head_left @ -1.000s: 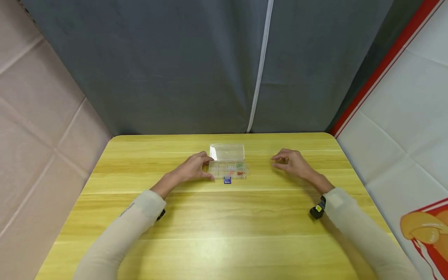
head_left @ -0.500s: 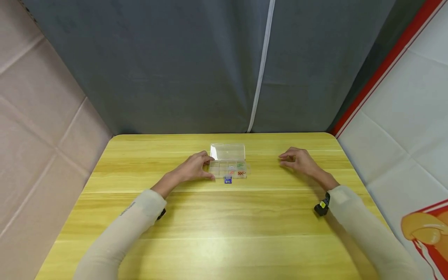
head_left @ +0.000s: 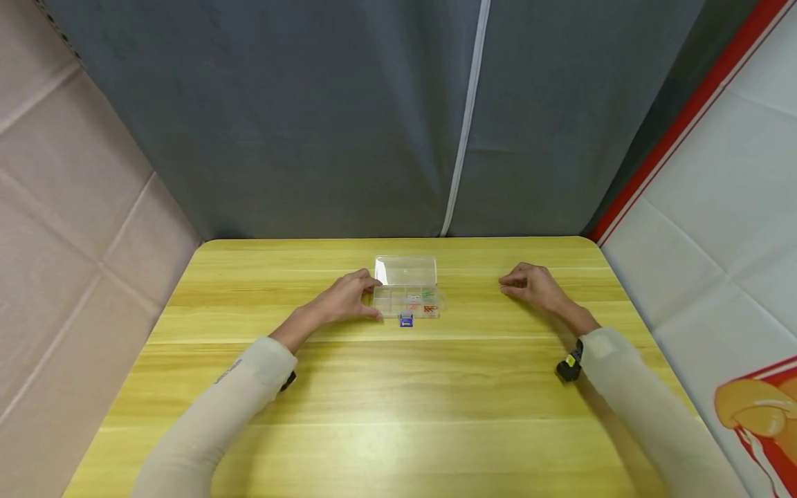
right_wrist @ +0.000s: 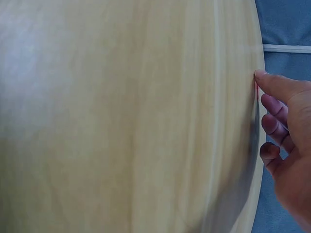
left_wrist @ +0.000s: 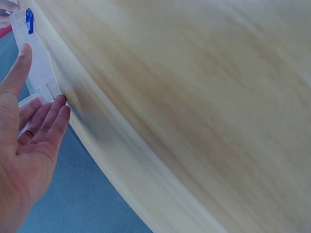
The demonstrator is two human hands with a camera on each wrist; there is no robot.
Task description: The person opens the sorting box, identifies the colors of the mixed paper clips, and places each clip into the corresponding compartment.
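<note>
Since a second ago the right hand (head_left: 534, 287) has slid further right and settled on the table (head_left: 398, 387), well apart from the box (head_left: 407, 299); its fingers are loosely curled and hold nothing. Left hand (head_left: 344, 299) has not moved: thumb and fingers rest straight against the box's left end, at frame centre. Open lid (head_left: 405, 270) lies behind the compartments, with small coloured bits inside and a blue clasp (head_left: 406, 319) at the near edge
</note>
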